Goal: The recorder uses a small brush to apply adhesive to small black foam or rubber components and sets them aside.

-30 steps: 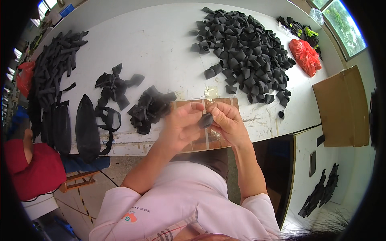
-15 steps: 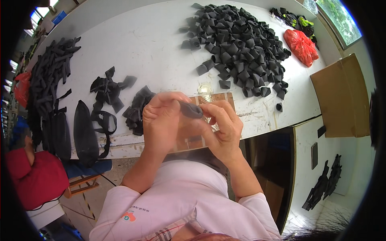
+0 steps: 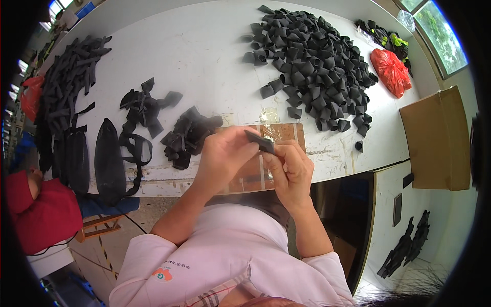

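Head view, hands: the left hand (image 3: 225,156) and the right hand (image 3: 291,169) meet just above the near edge of a white worktable (image 3: 204,56), both pinching one small black strap piece (image 3: 260,141).
Left hand fingers: curled closed, fingertips pressed on the left end of the strap piece.
Right hand fingers: bent, thumb and forefinger closed on the right end of the same piece.
Strap piece: held in the air between both hands, over a brown board (image 3: 286,135) taped with clear film that lies at the table edge.
Nearest pile: a small heap of folded black pieces (image 3: 186,135) just left of the left hand.
Far pile: a large mound of folded black loops (image 3: 312,61) on the right part of the table.
Left side: long black strips (image 3: 66,87) stacked, and dark oval pouches (image 3: 108,158) near the edge.
Right corner: a red plastic bag (image 3: 391,71); beside the table, a cardboard box (image 3: 434,138).
Lower left: another person in a red top (image 3: 43,217).
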Motion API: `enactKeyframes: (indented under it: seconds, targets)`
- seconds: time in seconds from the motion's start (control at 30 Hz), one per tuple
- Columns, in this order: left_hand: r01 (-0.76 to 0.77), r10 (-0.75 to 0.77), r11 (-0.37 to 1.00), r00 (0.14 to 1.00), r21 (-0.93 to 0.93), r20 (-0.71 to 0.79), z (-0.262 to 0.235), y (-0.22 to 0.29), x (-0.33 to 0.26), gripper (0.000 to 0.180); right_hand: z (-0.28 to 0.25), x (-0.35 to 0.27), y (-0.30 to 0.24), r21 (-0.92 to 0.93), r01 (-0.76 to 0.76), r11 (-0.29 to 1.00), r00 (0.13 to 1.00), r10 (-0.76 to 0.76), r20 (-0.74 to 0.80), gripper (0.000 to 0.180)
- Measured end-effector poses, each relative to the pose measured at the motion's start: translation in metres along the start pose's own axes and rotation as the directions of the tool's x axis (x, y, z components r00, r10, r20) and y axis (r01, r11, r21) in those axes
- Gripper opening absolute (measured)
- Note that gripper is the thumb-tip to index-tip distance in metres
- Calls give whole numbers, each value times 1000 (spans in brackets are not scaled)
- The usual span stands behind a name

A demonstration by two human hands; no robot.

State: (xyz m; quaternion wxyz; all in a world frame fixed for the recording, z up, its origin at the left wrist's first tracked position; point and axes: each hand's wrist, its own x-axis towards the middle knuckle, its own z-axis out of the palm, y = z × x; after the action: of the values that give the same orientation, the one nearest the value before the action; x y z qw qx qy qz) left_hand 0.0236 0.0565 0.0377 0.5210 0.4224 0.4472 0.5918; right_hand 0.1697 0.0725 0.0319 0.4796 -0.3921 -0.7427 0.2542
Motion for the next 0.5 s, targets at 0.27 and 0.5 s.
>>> enactKeyframes:
  seconds: [0.27, 0.5]
  targets:
    - [317, -308, 948, 932, -21, 189, -3, -3, -1, 5, -10, 11, -14, -58, -142, 988, 986, 147, 83, 11]
    - [590, -403, 377, 799, -714, 447, -7, -17, 1, 10, 4, 6, -11, 89, -156, 984, 987, 159, -34, 8]
